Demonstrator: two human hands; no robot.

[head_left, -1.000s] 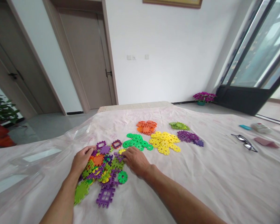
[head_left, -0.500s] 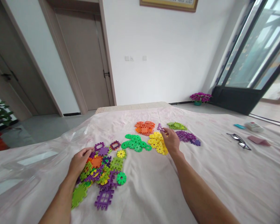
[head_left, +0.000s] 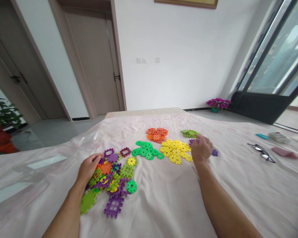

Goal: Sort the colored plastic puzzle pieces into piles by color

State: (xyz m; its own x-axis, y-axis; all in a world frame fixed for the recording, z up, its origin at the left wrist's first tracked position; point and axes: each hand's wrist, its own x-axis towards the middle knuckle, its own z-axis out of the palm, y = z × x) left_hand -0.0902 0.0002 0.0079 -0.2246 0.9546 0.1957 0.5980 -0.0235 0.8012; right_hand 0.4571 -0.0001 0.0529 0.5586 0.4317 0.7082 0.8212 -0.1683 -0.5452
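My left hand [head_left: 89, 167] rests at the left edge of a mixed heap of plastic building pieces [head_left: 105, 168], its fingers curled together against the heap; whether they grip a piece is hidden. Over the purple pile [head_left: 193, 142] is my right hand [head_left: 202, 148], fingers bent down and closed, their tips mostly covered by the hand. Just left of it lies a pile of yellow notched discs [head_left: 175, 150]. A green disc pile [head_left: 146, 150], an orange pile [head_left: 157, 135] and a light green pile [head_left: 189, 133] lie around. A single purple piece [head_left: 214, 152] shows right of my hand.
Clear plastic containers [head_left: 47, 162] lie on the left of the cloth-covered table [head_left: 164, 198]. Toward the right are eyeglasses [head_left: 260, 152], a pink cloth-like item [head_left: 284, 152], a white pack [head_left: 278, 137] and a blue item [head_left: 262, 136].
My right hand has moved right, from above the yellow discs, where it held a small purple piece, to the purple pile. My left hand stays at the mixed heap. The view has shifted slightly.
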